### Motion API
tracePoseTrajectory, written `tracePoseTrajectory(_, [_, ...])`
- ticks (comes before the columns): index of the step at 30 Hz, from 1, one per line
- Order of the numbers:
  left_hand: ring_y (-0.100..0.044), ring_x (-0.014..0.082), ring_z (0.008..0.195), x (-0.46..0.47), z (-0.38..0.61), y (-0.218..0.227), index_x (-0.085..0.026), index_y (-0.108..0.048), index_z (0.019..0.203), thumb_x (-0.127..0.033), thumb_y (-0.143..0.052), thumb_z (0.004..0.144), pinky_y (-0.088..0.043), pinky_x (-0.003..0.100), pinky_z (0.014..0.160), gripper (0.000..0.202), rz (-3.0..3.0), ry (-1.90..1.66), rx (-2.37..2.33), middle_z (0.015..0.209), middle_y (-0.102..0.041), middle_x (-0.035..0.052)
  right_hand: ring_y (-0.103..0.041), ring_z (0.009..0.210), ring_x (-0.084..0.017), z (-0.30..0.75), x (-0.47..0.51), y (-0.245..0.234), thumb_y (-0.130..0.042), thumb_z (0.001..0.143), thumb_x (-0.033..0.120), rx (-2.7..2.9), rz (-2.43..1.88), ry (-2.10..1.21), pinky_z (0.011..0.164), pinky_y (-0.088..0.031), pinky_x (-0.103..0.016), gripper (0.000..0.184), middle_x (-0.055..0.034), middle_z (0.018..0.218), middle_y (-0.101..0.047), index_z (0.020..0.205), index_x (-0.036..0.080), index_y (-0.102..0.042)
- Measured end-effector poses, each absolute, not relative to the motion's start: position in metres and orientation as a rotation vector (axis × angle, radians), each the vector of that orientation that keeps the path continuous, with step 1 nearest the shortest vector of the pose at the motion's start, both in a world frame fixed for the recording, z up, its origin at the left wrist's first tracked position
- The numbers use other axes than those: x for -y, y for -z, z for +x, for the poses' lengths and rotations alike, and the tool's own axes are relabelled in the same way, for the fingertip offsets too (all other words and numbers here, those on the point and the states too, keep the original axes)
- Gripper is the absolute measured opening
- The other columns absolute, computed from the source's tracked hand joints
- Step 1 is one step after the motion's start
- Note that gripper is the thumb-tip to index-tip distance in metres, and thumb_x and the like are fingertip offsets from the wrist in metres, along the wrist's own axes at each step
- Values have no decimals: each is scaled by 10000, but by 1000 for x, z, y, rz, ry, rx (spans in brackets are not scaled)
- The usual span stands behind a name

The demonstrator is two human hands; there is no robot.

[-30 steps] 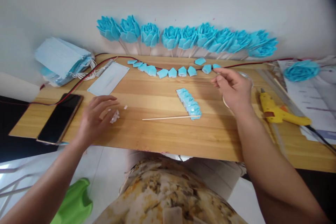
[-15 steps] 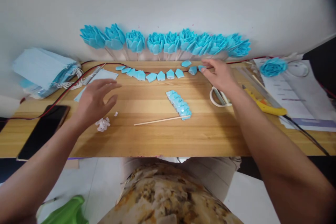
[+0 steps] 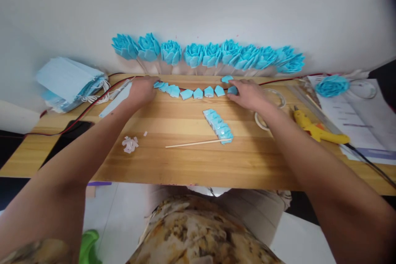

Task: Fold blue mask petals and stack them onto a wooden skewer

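Observation:
My left hand [image 3: 144, 90] is at the left end of a row of blue petal pieces [image 3: 198, 93], fingers curled in and partly hidden, covering the leftmost piece. At the right end, my right hand [image 3: 247, 94] has its thumb and fingers around a blue petal [image 3: 232, 90]. Just behind that hand lies a single petal [image 3: 227, 79]. Nearer me on the wooden table is an overlapping strip of blue petals [image 3: 218, 124], glossy on top. A thin wooden stick [image 3: 194, 144] rests with its right end on this strip.
Blue flowers on sticks [image 3: 194, 55] lean along the wall. To the right are tape rolls [image 3: 262, 121], a yellow glue gun [image 3: 321, 132], a ruler and papers [image 3: 349, 111] with a blue flower. To the left are packed face masks [image 3: 69, 80], a phone [image 3: 66, 138] and white scraps [image 3: 130, 144].
My left hand has moved forward and right onto the row's left end. My right hand has come slightly nearer, around the end petal. The whole view has shifted a little.

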State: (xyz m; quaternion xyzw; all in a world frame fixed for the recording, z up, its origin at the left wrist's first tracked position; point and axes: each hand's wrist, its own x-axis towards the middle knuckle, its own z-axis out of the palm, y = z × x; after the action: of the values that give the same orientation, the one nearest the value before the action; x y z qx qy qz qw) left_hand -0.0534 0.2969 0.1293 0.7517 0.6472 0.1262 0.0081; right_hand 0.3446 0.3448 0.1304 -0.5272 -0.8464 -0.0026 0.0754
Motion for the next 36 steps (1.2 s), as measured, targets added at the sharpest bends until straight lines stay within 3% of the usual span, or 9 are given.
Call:
tracePoseTrajectory(5, [-637, 337, 1208, -283, -27, -131, -165, -683, 1300, -180, -473, 795, -445, 457, 1071, 547, 2387, -420, -1999, 1293, -711, 150, -614, 1244, -356, 320, -330, -128, -639, 894, 350, 2533, -1425, -124, 1045, -500, -518, 519, -133, 1388, -657, 1399, 238, -602])
tracePoseTrajectory(12, [-626, 323, 1252, -261, 2, -138, -151, -664, 1350, -118, -465, 778, -472, 425, 1069, 607, 2388, -429, -1847, 1359, -686, 135, -607, 1291, -333, 272, -303, -146, -602, 926, 257, 2647, -1192, -335, 1093, -467, -470, 479, -174, 1383, -661, 1393, 153, -605])
tracePoseTrajectory(16, [-706, 301, 1032, -238, -6, -153, -181, -599, 1441, -158, -462, 796, -537, 415, 926, 660, 2272, -358, -1806, 1266, -732, 109, -575, 1350, -293, 284, -303, -160, -558, 959, 271, 2651, -944, -432, 1137, -441, -459, 483, -121, 1452, -633, 1435, 190, -580])
tracePoseTrajectory(18, [-713, 292, 939, -229, -13, -160, -192, -634, 1401, -217, -493, 816, -540, 416, 894, 603, 2292, -366, -1829, 1236, -741, 106, -594, 1324, -302, 308, -314, -166, -517, 978, 290, 2580, -1055, -377, 1113, -464, -484, 470, -116, 1443, -641, 1436, 206, -585])
tracePoseTrajectory(22, [-684, 306, 1099, -231, -4, -171, -189, -684, 1315, -317, -512, 881, -508, 406, 979, 484, 2459, -525, -1750, 1266, -729, 109, -605, 1272, -379, 362, -338, -166, -561, 922, 225, 2530, -1495, -7, 1086, -472, -544, 473, -177, 1387, -663, 1382, 144, -635])
tracePoseTrajectory(25, [-659, 304, 1174, -256, 36, -175, -192, -695, 1275, -326, -500, 922, -500, 407, 997, 424, 2576, -518, -1572, 1280, -722, 97, -629, 1188, -375, 375, -339, -159, -585, 908, 229, 2638, -1707, 286, 1016, -498, -500, 430, -207, 1285, -697, 1316, 119, -664])
tracePoseTrajectory(27, [-653, 305, 1188, -280, 73, -177, -168, -722, 1210, -261, -472, 933, -488, 414, 1011, 385, 2653, -395, -1496, 1259, -729, 112, -629, 1160, -382, 369, -331, -155, -536, 917, 180, 2635, -1795, 430, 943, -504, -474, 375, -235, 1221, -705, 1253, 79, -669])
tracePoseTrajectory(31, [-663, 320, 1160, -326, 145, -178, -102, -723, 1187, -147, -423, 928, -502, 402, 938, 399, 2771, -185, -1565, 1238, -722, 179, -665, 1081, -358, 349, -318, -153, -390, 951, 88, 2533, -1993, 400, 771, -490, -387, 388, -253, 1186, -711, 1237, 76, -651])
tracePoseTrajectory(36, [-680, 343, 1139, -366, 192, -163, -48, -736, 1163, -11, -388, 889, -511, 388, 893, 444, 2753, 76, -1729, 1142, -736, 229, -680, 1074, -351, 347, -322, -157, -324, 946, 26, 2479, -2036, 275, 743, -481, -374, 442, -267, 1137, -729, 1219, 64, -670])
